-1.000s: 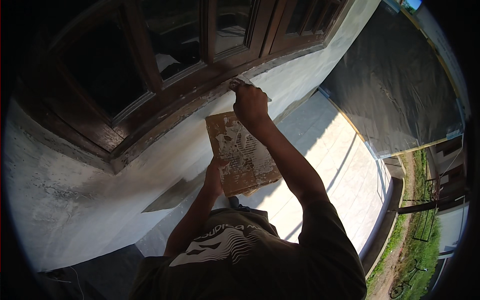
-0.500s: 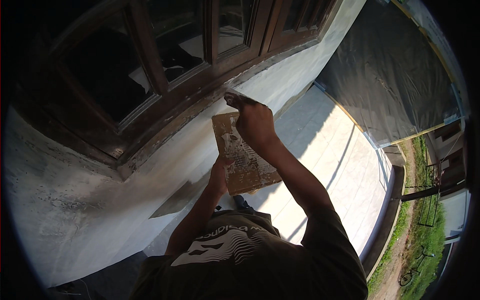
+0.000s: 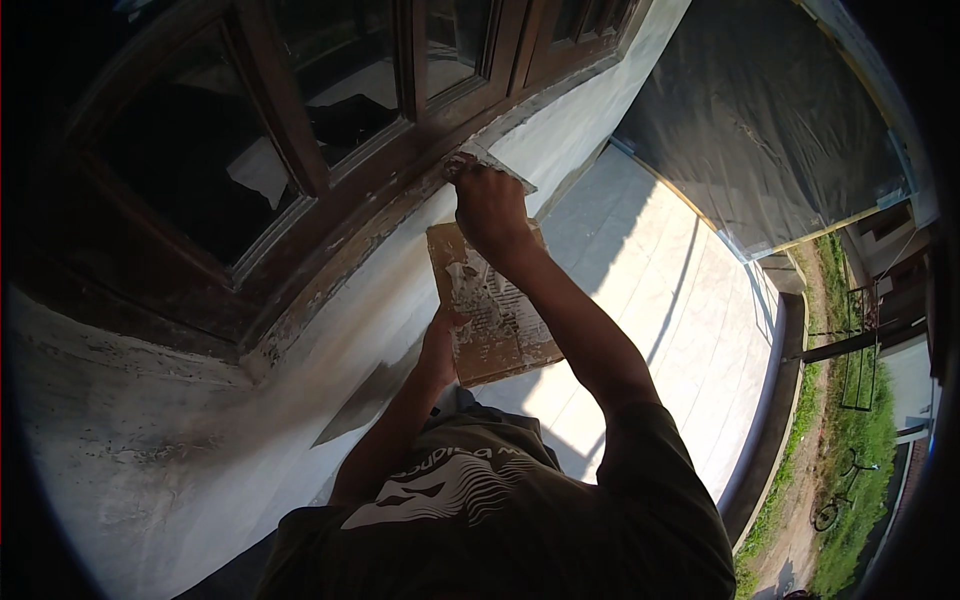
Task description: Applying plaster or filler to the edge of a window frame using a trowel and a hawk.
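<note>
My left hand (image 3: 437,345) grips the left edge of a brown board (image 3: 505,345), whose face is smeared with pale putty. Above the board's far end, my right hand (image 3: 490,208) is closed around a putty knife. The knife's wide flat blade (image 3: 512,172) shows beyond the knuckles, close to the rough edge of the white wall (image 3: 560,130) just under the window. Its handle is mostly hidden by the fingers. The dark brown wooden window frame (image 3: 365,178) runs along the wall above both hands.
A grey patch (image 3: 375,395) marks the wall at left. Pale floor tiles (image 3: 690,330) lie to the right, bounded by a low curved edge (image 3: 768,440). A dark plastic sheet (image 3: 770,130) hangs at far right. Grass and a bicycle (image 3: 835,495) are outside.
My right hand has moved up and slightly left with the putty knife, toward the ledge under the window, and the blade now shows. The board stays nearly in place in my left hand.
</note>
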{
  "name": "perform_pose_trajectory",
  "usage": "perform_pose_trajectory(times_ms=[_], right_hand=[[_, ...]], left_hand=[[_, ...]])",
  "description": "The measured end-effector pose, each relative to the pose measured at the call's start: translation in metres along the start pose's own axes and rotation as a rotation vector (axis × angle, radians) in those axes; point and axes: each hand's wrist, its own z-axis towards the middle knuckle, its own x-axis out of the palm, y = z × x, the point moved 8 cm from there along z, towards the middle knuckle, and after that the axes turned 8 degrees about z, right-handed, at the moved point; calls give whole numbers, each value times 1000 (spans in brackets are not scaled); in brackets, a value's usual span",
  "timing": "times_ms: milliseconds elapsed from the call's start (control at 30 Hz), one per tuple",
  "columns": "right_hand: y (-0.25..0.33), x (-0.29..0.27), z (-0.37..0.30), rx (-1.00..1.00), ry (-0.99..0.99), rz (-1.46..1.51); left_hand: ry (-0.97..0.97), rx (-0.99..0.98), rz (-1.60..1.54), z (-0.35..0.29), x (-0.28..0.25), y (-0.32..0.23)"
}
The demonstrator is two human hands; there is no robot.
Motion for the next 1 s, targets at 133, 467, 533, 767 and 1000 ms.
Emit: perform_pose_trajectory(times_ms=[133, 467, 533, 767, 1000], right_hand=[[7, 5, -1, -19, 35, -30], [12, -35, -28, -36, 25, 254], [-8, -51, -18, 113, -106, 286], [-19, -9, -6, 112, -64, 151], [15, -65, -43, 48, -128, 551]], left_hand=[[-33, 1, 32, 5, 0, 0], [-59, 14, 36, 3, -6, -6], [61, -22, 7, -1, 0, -7], [81, -42, 44, -8, -2, -9], [31, -68, 49, -17, -11, -16]])
